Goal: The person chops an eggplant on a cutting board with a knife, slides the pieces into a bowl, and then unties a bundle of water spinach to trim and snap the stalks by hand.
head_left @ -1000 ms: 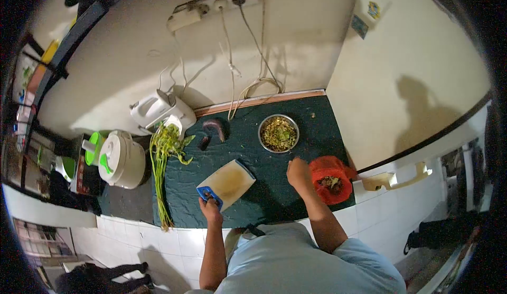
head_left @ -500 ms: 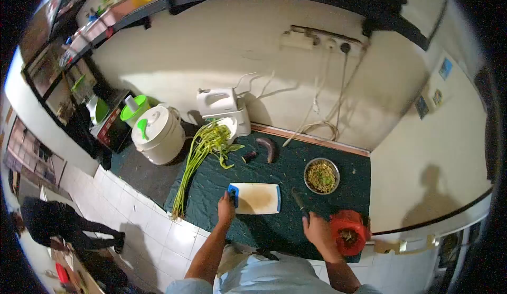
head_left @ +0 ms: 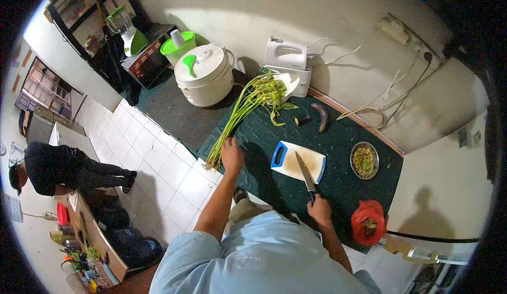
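Observation:
My right hand (head_left: pixel 319 210) is wrapped around the dark handle of a kitchen knife (head_left: pixel 305 171), whose blade lies over the white cutting board (head_left: pixel 288 163) with blue ends. My left hand (head_left: pixel 232 157) is at the lower stems of a bunch of leafy greens (head_left: pixel 244 108), fingers stretched toward them; whether it touches them I cannot tell. The leafy tops rest against a white bowl (head_left: pixel 289 83). Behind the board lie a purple eggplant (head_left: pixel 320 116) and a short cut piece of eggplant (head_left: pixel 302 120).
A metal bowl of chopped vegetables (head_left: pixel 364 160) and a red plastic bag with scraps (head_left: pixel 368 222) stand on the right. Along the wall are a white rice cooker (head_left: pixel 205 76), a hand mixer on its stand (head_left: pixel 287 56) and cables (head_left: pixel 369 112). Another person (head_left: pixel 58 168) bends over a bench at left.
My left hand has left the cutting board and moved left to the stems. The knife has come over the board in my right hand. The view has turned to the left.

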`<state>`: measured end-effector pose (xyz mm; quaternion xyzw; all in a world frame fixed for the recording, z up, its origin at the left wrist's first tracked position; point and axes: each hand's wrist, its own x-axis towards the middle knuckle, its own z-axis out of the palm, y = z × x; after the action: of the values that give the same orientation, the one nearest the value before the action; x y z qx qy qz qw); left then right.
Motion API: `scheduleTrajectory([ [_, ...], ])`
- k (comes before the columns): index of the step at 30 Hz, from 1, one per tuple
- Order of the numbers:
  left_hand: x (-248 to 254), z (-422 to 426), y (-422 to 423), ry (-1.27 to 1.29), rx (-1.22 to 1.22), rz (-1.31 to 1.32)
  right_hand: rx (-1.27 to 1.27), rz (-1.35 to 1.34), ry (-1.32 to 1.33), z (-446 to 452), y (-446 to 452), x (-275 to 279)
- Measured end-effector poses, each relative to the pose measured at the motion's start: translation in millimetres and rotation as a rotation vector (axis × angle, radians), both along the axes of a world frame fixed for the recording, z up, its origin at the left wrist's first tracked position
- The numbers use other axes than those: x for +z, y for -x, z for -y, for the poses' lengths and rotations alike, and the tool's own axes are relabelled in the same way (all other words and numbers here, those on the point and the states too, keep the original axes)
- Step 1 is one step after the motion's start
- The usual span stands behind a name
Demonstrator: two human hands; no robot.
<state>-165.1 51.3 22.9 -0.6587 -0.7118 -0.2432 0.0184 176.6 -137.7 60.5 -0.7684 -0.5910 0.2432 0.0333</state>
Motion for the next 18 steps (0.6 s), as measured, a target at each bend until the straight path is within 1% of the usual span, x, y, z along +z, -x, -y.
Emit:
scheduleTrajectory([
  [1, 2, -6, 17, 0.003, 0.013, -0.068, -0.003, 0.001, 0.001, -4, 2, -3],
  [2, 2, -11, 30, 0.002, 0.011, -0.067, -0.048, 0.005, 0.003, -9, 4, -5],
  [4, -5, -21, 53, 0.158, 0.117, 0.031, -0.094, 0.012, 0.005, -15, 14, -12],
  [5, -9, -28, 63, 0.297, 0.108, 0.078, -0.106, 0.023, -0.043, -19, 19, -15],
  [7, -29, -39, 77, 0.326, 0.077, 0.062, -0.125, 0.039, -0.095, -24, 32, -20],
  [9, -49, -49, 85, 0.348, 0.043, 0.042, -0.185, 0.095, -0.006, -32, 45, -22],
  [11, -62, -52, 85, 0.486, -0.002, 0.382, -0.210, 0.128, -0.036, -30, 58, -27],
  [12, -53, -48, 78, 0.446, 0.032, 0.383, -0.232, 0.160, -0.060, -33, 67, -30],
  [13, -52, -42, 75, 0.346, -0.007, 0.338, -0.237, 0.153, -0.063, -36, 78, -26],
  [14, -51, -38, 71, 0.246, -0.048, 0.296, -0.228, 0.236, -0.079, -38, 87, -16],
  [15, -38, -33, 61, 0.198, -0.022, 0.298, -0.220, 0.323, -0.093, -42, 95, -6],
  [16, -28, -29, 54, 0.153, 0.005, 0.302, -0.230, 0.322, -0.092, -50, 103, 1],
  [17, -25, -29, 56, 0.098, -0.132, 0.305, -0.154, 0.175, -0.165, -61, 110, 6],
  [18, -21, -31, 58, 0.099, -0.143, 0.298, -0.080, 0.026, -0.237, -71, 119, 10],
])
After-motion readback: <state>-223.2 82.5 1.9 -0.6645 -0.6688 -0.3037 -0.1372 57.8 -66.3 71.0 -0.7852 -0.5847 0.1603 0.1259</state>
